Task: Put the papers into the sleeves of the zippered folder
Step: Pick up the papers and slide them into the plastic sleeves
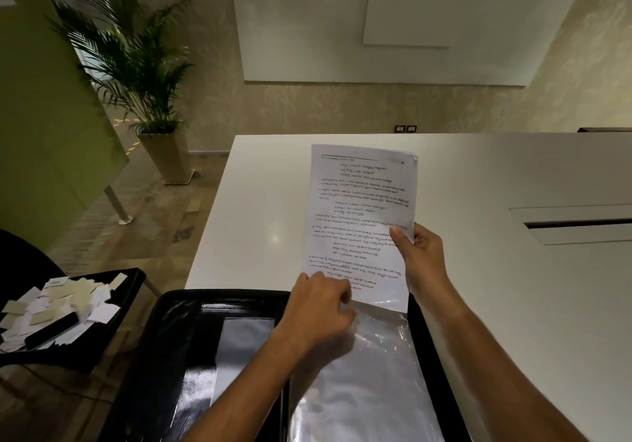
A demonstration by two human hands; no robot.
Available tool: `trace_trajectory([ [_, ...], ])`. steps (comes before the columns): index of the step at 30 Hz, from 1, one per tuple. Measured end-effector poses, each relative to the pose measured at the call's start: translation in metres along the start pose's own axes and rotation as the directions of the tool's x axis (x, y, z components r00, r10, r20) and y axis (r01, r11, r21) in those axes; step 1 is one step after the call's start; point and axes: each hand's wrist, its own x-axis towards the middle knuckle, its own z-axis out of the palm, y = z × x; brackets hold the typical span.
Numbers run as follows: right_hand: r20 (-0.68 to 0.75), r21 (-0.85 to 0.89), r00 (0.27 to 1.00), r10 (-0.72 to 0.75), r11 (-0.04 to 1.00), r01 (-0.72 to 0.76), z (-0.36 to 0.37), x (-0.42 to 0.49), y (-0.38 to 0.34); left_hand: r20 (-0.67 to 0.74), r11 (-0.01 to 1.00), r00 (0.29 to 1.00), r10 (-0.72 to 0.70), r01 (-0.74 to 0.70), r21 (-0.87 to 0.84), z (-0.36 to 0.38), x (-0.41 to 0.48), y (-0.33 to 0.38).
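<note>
A black zippered folder [178,308] lies open in front of me, partly over the white table's near edge. Its right half shows a clear plastic sleeve [362,373]; a white sheet sits in the left pocket [242,342]. A printed paper [359,215] stands upright above the sleeve, its bottom edge at the sleeve's mouth. My right hand [420,253] pinches the paper's right edge. My left hand [321,308] grips the paper's lower left corner together with the sleeve's top edge.
The white table [513,174] stretches ahead and right, with a recessed cable slot [578,226]. At the left, a black tray [113,308] holds several paper scraps. A potted palm [143,75] stands on the floor beyond.
</note>
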Motion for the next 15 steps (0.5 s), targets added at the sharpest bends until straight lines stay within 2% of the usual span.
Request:
trace_trajectory([
  [3, -0.005, 0.021, 1.0, 0.011, 1.0, -0.011, -0.004, 0.0, 0.004, 0.054, 0.996, 0.996, -0.077, 0.074, 0.055, -0.001, -0.004, -0.014],
  [7, 0.014, 0.025, 1.0, -0.013, 1.0, 0.013, -0.006, -0.001, 0.007, 0.044, 0.987, 0.988, -0.147, 0.144, 0.073, -0.004, -0.014, -0.023],
  [12, 0.045, -0.004, 0.999, -0.019, 1.0, 0.019, -0.003, 0.0, 0.006, 0.004, 0.951, 0.952, -0.307, 0.307, 0.025, -0.011, -0.022, -0.031],
  [15, 0.061, -0.014, 0.998, -0.018, 1.0, 0.019, -0.003, 0.003, 0.006, 0.034, 0.926, 0.928, -0.371, 0.373, -0.054, -0.015, -0.026, -0.035],
])
